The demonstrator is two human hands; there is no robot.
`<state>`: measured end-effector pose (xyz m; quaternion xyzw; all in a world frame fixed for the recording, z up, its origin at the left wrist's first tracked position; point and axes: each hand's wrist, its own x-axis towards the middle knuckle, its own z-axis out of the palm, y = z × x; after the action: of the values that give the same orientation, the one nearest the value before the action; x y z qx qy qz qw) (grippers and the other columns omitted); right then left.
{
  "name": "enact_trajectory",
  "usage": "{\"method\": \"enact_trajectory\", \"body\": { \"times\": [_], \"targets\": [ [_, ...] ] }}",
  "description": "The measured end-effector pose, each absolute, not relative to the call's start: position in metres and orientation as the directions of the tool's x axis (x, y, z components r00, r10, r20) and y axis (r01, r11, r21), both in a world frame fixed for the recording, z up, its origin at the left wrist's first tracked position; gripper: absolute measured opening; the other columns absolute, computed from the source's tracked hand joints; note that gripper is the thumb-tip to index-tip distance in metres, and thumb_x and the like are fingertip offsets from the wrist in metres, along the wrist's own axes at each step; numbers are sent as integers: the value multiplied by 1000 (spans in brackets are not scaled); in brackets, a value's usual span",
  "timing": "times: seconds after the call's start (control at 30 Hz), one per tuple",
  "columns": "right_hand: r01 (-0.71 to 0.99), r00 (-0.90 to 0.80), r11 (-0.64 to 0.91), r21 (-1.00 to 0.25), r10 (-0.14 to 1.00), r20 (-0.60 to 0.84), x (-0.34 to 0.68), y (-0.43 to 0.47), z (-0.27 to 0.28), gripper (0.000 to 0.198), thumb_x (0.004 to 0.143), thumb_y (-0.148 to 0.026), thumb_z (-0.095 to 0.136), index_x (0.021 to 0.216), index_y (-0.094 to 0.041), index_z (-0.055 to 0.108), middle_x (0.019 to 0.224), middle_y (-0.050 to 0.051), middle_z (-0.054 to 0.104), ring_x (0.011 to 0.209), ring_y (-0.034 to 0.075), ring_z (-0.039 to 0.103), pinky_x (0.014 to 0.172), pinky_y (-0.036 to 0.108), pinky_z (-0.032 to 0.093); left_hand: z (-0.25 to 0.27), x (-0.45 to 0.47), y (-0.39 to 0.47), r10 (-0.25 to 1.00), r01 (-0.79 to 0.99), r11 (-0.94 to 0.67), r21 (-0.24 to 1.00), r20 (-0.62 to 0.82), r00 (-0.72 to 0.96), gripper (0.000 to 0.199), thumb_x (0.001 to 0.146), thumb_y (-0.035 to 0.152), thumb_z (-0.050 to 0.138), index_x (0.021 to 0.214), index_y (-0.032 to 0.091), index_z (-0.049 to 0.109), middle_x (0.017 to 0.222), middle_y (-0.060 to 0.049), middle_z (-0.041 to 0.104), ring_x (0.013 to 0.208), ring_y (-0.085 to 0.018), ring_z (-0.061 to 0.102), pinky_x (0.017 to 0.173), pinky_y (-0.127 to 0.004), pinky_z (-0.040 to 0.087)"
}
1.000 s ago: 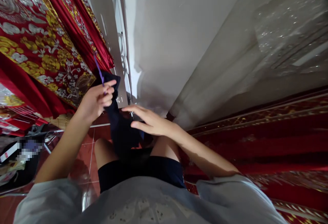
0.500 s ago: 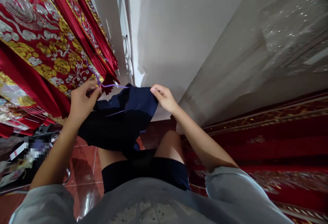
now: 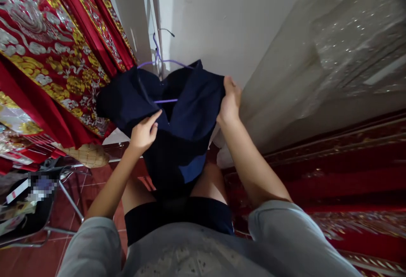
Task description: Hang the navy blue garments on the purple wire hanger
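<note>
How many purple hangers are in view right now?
1: the hanger sits inside the navy shirt, partly showing at the open neck. Others may be hidden behind the red drapes.

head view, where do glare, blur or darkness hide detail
In the head view, sparkles of glare dot the pale sheer material at right; there too, the navy garment darkens to near black low down, hiding folds, the red cloth at lower right looks smeared, and a pixelated patch masks items at left.
</note>
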<state>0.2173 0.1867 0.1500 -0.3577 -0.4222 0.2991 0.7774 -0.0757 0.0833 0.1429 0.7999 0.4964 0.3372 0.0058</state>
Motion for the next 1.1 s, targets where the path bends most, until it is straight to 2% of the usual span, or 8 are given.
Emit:
{"method": "enact_trajectory", "body": {
  "times": [0.2,0.33,0.47,0.6,0.9,0.97,1.03,1.1],
  "targets": [
    [-173,558,465,-868,772,303,206,136,115,46,87,-65,64,95,-20,66,104,6,69,117,25,65,109,49,49,111,-54,70,781,713,-609,349,422,461,50,105,24,39,153,31,49,117,-5,73,100,-19,70,93,-32,56],
    [-152,551,492,-857,762,340,204,138,112,46,90,-65,60,93,-19,66,102,6,68,115,24,65,102,45,52,101,-48,72,916,867,-390,311,226,332,59,102,25,48,159,32,38,115,-7,75,88,-23,73,83,-35,57],
    [-162,543,462,-872,779,312,208,149,104,48,89,-65,61,99,-19,67,106,7,68,114,24,65,103,45,51,89,-50,79,970,931,-224,289,158,184,47,102,31,49,149,29,52,120,-10,73,91,-27,74,83,-37,56],
    [-70,541,426,-902,776,324,213,160,95,47,91,-66,55,98,-20,65,104,6,68,110,24,66,103,46,51,67,-52,74,982,932,-191,307,51,184,28,101,35,52,114,23,74,101,-11,76,91,-27,73,80,-34,53],
    [186,762,556,-810,439,476,187,100,77,20,87,-37,61,99,-21,64,104,7,68,104,22,68,100,44,52,36,-22,42,922,605,-301,738,386,-13,26,84,24,70,64,19,55,73,0,55,77,-16,57,74,-26,46],
    [79,705,489,-869,588,395,164,69,63,15,86,-36,63,85,-22,60,86,4,66,84,19,67,85,38,55,37,-11,38,917,542,-305,783,395,-54,23,82,20,69,65,19,53,73,2,53,75,-14,55,73,-25,45],
    [-43,422,330,-943,861,282,142,45,48,19,85,-40,66,85,-21,62,80,3,66,73,18,64,71,33,54,38,-3,35,922,492,-317,811,384,-40,13,82,17,67,73,20,58,75,2,54,76,-14,57,74,-25,47],
    [-58,126,180,-982,977,172,128,32,38,26,81,-44,71,90,-21,64,82,4,68,72,18,64,65,30,51,38,2,33,929,433,-328,840,370,-14,6,84,15,65,83,21,63,80,1,60,80,-15,61,77,-26,50]
  ]
}}
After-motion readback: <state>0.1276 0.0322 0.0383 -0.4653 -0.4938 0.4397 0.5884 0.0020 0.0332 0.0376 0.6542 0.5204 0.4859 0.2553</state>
